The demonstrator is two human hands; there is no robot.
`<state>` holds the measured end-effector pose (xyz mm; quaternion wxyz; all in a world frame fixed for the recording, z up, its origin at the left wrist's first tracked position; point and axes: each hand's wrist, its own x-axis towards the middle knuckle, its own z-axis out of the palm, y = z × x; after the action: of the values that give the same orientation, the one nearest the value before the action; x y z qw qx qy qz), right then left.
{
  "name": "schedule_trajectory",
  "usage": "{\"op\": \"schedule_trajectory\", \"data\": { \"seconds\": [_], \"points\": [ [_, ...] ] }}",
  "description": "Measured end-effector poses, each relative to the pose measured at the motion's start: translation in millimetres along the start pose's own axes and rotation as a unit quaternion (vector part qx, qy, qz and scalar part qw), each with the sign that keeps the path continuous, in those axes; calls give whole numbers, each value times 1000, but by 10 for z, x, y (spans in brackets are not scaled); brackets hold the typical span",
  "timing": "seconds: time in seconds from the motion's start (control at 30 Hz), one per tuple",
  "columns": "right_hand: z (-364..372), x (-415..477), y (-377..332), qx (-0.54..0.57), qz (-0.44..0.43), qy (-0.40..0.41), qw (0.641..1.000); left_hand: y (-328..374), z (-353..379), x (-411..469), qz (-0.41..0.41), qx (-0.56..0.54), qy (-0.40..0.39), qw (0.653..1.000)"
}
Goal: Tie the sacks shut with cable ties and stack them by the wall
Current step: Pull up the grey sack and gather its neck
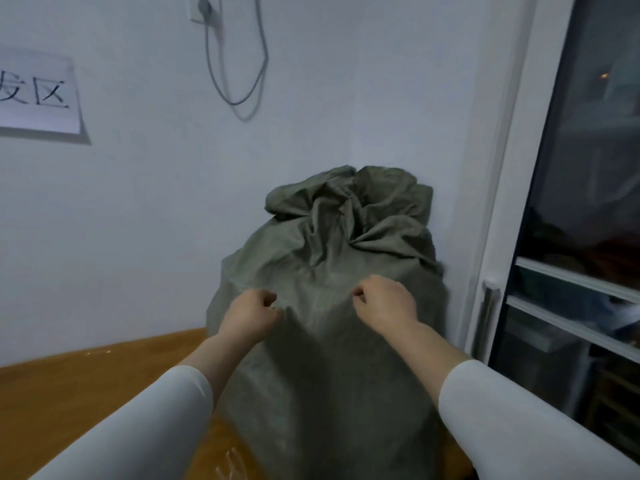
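Two curled hands grip one sack. The left hand [252, 315] pinches a fold of cloth. The grey-green sack [329, 244] stands in the far right corner of the floor [69, 393], against the wall [145, 209], its neck bunched. The right hand [382, 306] clutches cloth opposite. This looks like the stacking step; next, nudge it snug and let go.

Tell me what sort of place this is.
Probably an indoor storage room: a filled green sack stands against the wall beside a glass door, and a printed paper sign hangs on that wall.
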<state>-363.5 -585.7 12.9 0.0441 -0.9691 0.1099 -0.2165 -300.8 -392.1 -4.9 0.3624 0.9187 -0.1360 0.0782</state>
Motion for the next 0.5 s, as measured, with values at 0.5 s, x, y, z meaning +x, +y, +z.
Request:
{"op": "schedule_trajectory", "data": {
  "seconds": [0.5],
  "points": [
    [162,1530,1148,72,122,-21,990,594,299,1573,29,52,94,994]
  ]
}}
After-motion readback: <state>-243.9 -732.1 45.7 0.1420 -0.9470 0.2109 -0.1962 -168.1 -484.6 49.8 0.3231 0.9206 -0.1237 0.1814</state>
